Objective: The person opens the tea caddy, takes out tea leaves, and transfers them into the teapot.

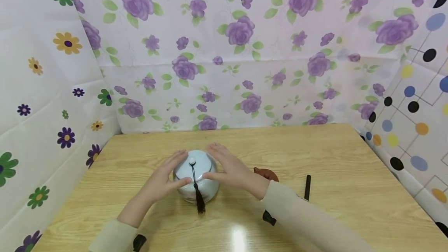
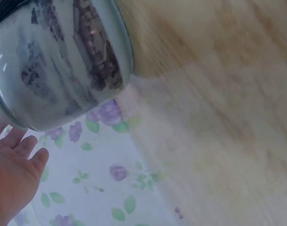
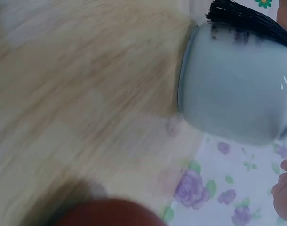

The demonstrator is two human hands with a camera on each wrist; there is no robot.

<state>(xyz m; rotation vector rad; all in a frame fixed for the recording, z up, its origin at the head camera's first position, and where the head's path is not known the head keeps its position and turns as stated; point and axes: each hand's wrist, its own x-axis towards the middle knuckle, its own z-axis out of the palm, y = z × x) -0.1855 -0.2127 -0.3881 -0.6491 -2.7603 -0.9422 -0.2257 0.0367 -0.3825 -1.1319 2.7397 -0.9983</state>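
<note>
A round pale-blue ceramic jar (image 1: 209, 186) stands on the table with its lid (image 1: 201, 158) on. From the lid's white knob hangs a black tassel (image 1: 199, 199), draped down the jar's front. Dark painted scenery covers one side of the jar (image 2: 63, 61) in the left wrist view. My left hand (image 1: 162, 178) is at the lid's left edge, fingers extended and thumb across the front. On the other side, my right hand (image 1: 229, 166) has its fingers stretched beside the lid's right edge and its thumb near the lid's front. Neither hand's fingers curl round the jar.
A reddish-brown object (image 1: 267, 173) lies behind my right forearm, which partly hides it. A black stick (image 1: 307, 188) is further right on the wooden table (image 1: 336, 154). Floral cloth (image 1: 241, 88) hangs behind the table, with patterned cloths at both sides.
</note>
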